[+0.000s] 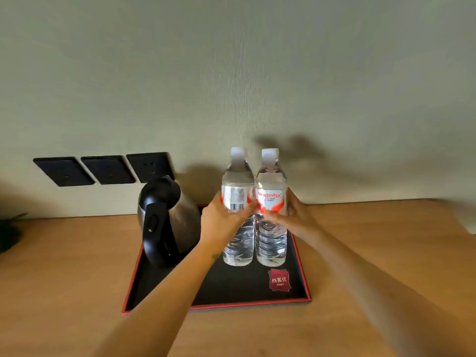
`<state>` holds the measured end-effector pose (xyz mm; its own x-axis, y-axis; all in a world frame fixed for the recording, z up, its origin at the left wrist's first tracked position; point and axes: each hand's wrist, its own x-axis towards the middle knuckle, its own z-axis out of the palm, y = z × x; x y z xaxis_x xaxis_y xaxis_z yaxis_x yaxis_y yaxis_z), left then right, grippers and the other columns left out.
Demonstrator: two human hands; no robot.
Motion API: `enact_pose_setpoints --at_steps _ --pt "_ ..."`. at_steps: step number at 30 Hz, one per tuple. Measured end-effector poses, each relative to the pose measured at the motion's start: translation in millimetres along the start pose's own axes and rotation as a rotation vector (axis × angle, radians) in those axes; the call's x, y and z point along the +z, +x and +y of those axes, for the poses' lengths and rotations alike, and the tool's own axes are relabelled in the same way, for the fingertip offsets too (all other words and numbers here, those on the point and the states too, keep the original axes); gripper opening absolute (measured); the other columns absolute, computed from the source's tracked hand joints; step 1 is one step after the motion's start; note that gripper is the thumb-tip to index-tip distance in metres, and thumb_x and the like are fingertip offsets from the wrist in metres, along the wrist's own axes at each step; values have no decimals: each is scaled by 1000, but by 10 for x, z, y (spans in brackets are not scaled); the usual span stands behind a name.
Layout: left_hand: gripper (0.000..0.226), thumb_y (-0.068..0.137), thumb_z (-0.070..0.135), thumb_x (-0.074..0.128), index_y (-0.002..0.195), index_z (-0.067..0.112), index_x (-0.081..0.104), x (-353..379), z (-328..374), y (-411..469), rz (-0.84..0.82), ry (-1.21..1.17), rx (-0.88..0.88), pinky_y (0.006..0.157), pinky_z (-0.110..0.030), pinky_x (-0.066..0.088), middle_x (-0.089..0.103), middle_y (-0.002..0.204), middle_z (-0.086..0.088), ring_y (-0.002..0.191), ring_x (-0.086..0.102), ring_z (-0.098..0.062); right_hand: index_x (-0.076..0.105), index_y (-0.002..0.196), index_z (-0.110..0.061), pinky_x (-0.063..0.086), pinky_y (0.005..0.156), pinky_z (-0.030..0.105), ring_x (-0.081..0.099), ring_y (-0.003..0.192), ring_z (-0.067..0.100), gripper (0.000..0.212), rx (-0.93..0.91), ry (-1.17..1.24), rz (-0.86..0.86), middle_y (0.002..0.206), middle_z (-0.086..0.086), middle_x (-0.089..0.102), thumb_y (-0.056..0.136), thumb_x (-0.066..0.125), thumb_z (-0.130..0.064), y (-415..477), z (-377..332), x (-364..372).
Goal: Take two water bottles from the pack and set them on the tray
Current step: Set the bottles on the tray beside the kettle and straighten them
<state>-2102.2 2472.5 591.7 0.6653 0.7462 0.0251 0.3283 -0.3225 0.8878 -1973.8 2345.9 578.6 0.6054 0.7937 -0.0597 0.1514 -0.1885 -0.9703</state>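
Note:
Two clear water bottles with white caps and red-and-white labels stand upright, side by side and touching, on the right half of a black tray [257,292] with a red rim. My left hand [221,220] wraps the left bottle [238,243] at its label. My right hand [296,217] wraps the right bottle [270,243] at the same height. Both bottle bases rest on the tray floor. The pack is not in view.
A steel kettle [167,220] with a black handle stands on the tray's left half, close to the left bottle. A red logo patch [279,279] marks the tray's front right. Three black wall sockets [103,170] sit behind. The tray lies on a wooden tabletop [64,279].

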Motion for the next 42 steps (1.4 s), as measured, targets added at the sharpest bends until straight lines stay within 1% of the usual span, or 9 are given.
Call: enact_pose_setpoints --at_steps 4,7,12,17,23,26,30,35,42 --pt "47 63 45 79 99 19 63 136 -173 341 -35 -28 30 70 -19 54 72 91 3 83 68 -8 40 124 -33 49 92 33 54 111 14 72 14 -99 59 120 -7 58 66 81 -23 265 101 -71" --pt "54 60 35 84 104 11 64 260 -269 511 -45 -78 26 84 -41 56 70 101 -10 95 66 -20 47 114 -40 53 87 32 60 105 10 69 17 -123 97 114 -11 63 60 85 -22 394 189 -136" --pt "68 53 31 89 109 9 59 432 -397 608 -12 -131 -19 87 -37 55 67 108 -10 101 65 -21 53 106 -36 53 77 14 65 88 -2 69 18 -182 170 100 -16 66 53 87 -9 531 383 -184" --pt "75 53 27 90 117 7 57 561 -474 688 8 -164 -20 95 -46 50 64 117 -13 112 60 -27 55 112 -18 52 89 34 65 97 15 66 31 -214 156 106 2 69 54 87 -11 676 510 -186" --pt "83 50 21 91 121 3 51 685 -490 708 52 -205 4 100 -51 45 58 121 -18 118 54 -32 46 126 -10 47 93 33 61 106 22 79 28 -290 68 119 9 64 57 85 -12 800 517 -286" --pt "85 52 22 90 123 5 47 745 -469 678 50 -162 41 104 -47 41 52 126 -14 124 44 -30 40 131 -8 43 94 28 57 112 20 83 8 -299 -4 125 10 60 61 84 -12 787 516 -307" --pt "94 54 27 88 131 8 38 768 -428 638 43 -112 -7 108 -44 35 43 133 -9 129 32 -24 36 131 -8 43 100 37 53 118 24 86 3 -361 -24 130 13 54 60 84 -13 755 443 -340" --pt "105 57 30 87 140 12 26 642 -366 622 -33 -54 -82 111 -45 32 31 140 -15 135 26 -28 35 121 -12 45 83 30 53 99 16 76 -52 -408 68 117 2 50 63 83 -21 725 114 -469" --pt "56 66 35 80 112 13 58 235 203 774 160 101 259 75 -12 33 56 110 -11 92 52 -19 59 104 -11 45 71 29 56 84 18 37 -292 -592 75 100 9 66 72 76 -18 764 -406 -548"
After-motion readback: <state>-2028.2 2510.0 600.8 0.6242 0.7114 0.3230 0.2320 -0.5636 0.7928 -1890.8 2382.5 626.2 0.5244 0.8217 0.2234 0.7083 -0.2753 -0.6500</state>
